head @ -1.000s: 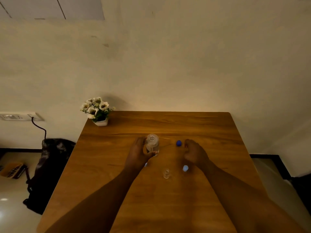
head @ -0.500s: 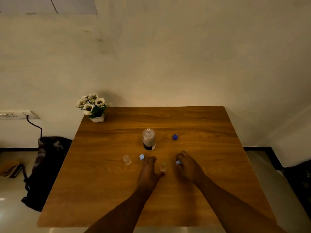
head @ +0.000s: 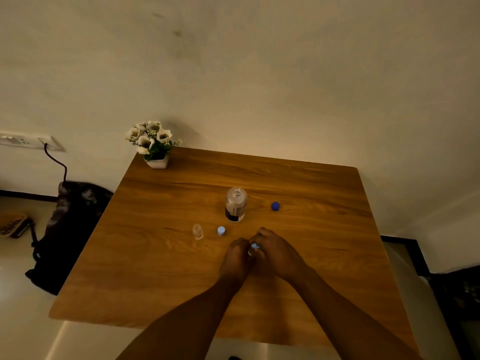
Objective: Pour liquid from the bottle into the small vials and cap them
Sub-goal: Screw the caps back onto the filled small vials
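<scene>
Capping a vial between two hands

The left hand [head: 237, 255] is pinching a small clear glass vial [head: 250, 252]; the right hand [head: 276, 252] is pressing a pale blue cap [head: 255, 246] directly above that grip, the vial's axis seemingly upright over the tabletop [head: 155, 255].

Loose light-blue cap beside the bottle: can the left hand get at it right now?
Probably not at once: the left hand is busy with the vial. Otherwise bare table leads to the cap.
</scene>
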